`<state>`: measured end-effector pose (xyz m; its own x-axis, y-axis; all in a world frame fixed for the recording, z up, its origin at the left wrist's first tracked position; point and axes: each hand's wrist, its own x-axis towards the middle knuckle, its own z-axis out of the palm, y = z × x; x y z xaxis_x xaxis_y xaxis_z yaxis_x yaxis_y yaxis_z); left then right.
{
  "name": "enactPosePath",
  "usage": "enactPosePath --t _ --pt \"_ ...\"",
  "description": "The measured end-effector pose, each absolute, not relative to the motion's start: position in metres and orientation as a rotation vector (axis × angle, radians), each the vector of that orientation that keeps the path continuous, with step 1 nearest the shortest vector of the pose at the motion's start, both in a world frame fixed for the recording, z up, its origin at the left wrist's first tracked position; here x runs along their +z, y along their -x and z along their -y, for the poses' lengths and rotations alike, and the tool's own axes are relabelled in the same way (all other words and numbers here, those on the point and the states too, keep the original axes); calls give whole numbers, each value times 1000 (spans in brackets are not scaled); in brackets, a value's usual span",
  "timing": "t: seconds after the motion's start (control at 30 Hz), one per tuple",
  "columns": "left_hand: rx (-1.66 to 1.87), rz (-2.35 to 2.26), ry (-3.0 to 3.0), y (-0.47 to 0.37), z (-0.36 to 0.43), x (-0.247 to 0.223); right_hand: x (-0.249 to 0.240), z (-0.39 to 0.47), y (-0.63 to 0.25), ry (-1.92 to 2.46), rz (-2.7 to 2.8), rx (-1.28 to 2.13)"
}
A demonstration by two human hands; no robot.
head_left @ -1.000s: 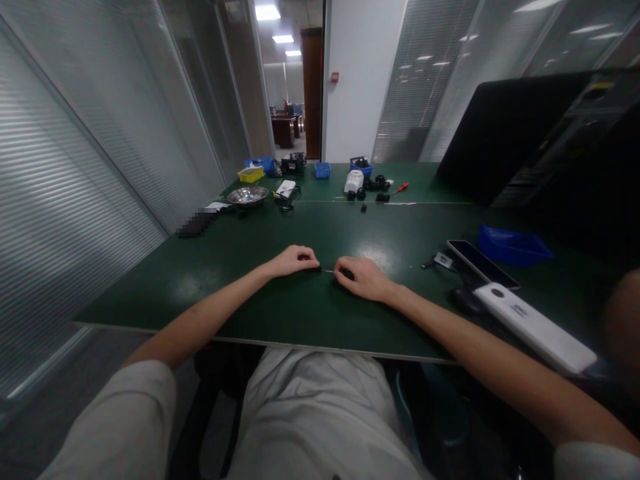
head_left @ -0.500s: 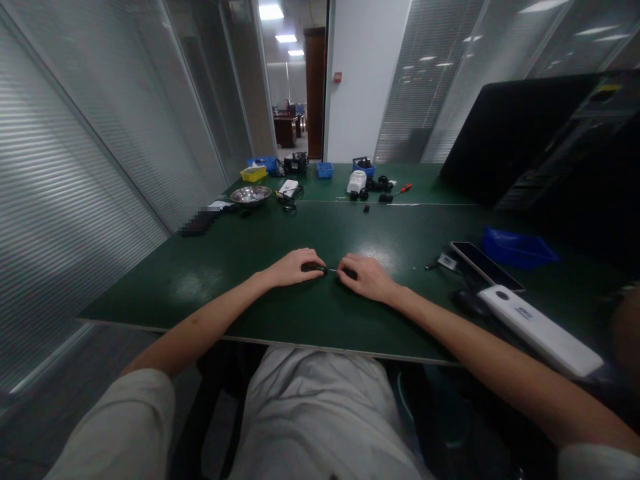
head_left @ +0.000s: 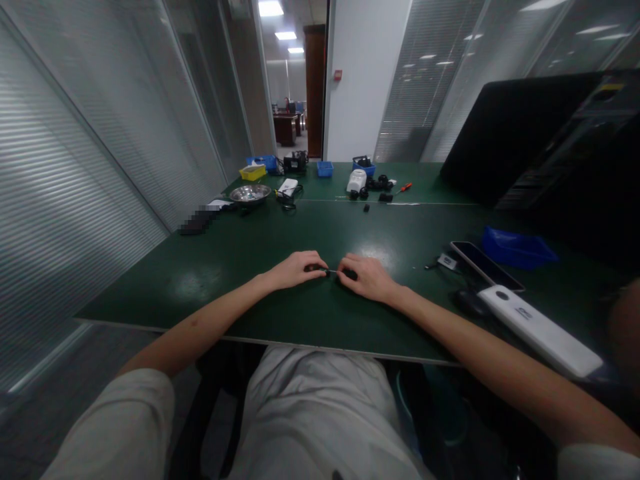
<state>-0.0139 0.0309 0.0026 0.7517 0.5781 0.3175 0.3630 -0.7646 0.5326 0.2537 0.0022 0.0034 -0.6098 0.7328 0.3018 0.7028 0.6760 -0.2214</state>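
Near the middle of the green table (head_left: pixel 300 317), my left hand (head_left: pixel 296 270) is closed around a small black object (head_left: pixel 316 268) whose end shows at the fingertips. My right hand (head_left: pixel 367 277) faces it, thumb and fingers pinched on a thin metal shaft (head_left: pixel 333 271). A dark part lies under its curled fingers, mostly hidden. The shaft spans the narrow gap between the two hands and meets the black object. Both hands rest low on the tabletop.
To the right are a white device (head_left: pixel 540 330), a phone (head_left: pixel 487 265), a blue tray (head_left: pixel 520 248) and a black mouse (head_left: pixel 471 302). Farther back stand a metal bowl (head_left: pixel 251 194), a yellow bin (head_left: pixel 253 173), a white adapter (head_left: pixel 288 189) and a red screwdriver (head_left: pixel 406 187).
My left hand has shifted slightly right with the black object, narrowing the gap to my right hand. My right hand has hardly moved.
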Motion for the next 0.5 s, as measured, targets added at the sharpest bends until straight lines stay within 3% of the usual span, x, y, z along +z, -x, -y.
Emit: enactPosePath --t 0.5 --pt "675 -686 -2462 12 -29 4 3 -1 -253 1125 2528 73"
